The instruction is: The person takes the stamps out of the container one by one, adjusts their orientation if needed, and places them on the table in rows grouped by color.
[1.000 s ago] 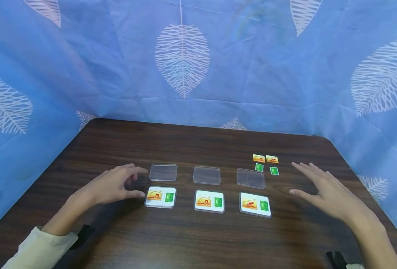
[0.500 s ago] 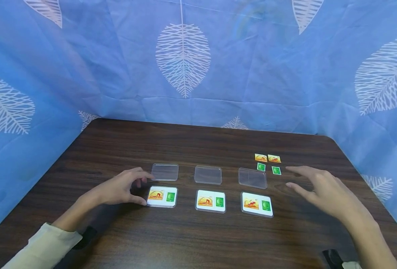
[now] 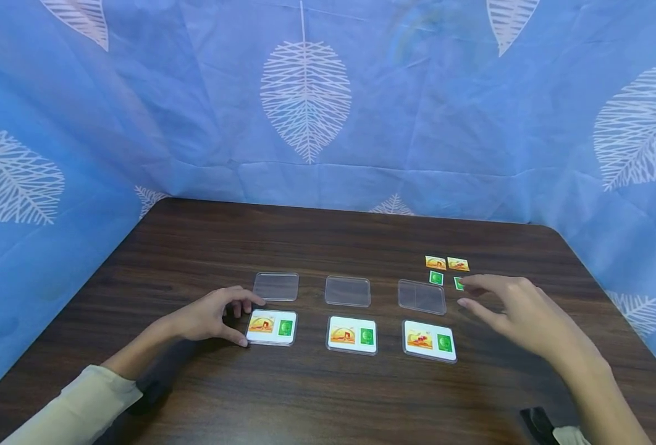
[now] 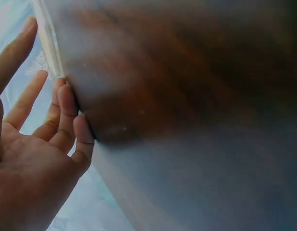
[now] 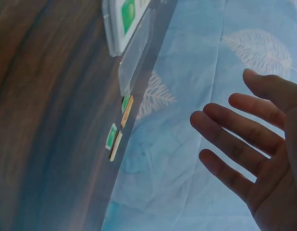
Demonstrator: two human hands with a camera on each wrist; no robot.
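In the head view my left hand rests at the left edge of a white card in a clear plastic case, thumb at its near corner and index finger by its far corner. That card bears an orange picture and a green one. Two similar cased cards, the middle one and the right one, lie in a row beside it. My right hand hovers with fingers extended, its index fingertip overlapping a small green-and-white stamp-like piece. In the right wrist view the right hand holds nothing.
Behind the cards lie three clear plastic covers: left, middle and right. Two small orange pieces and another green piece are at the back right. A blue leaf-patterned cloth surrounds the dark wooden table.
My right hand has moved left, its index finger now over the nearer-right green piece. My left hand has shifted slightly right, up against the left cased card.
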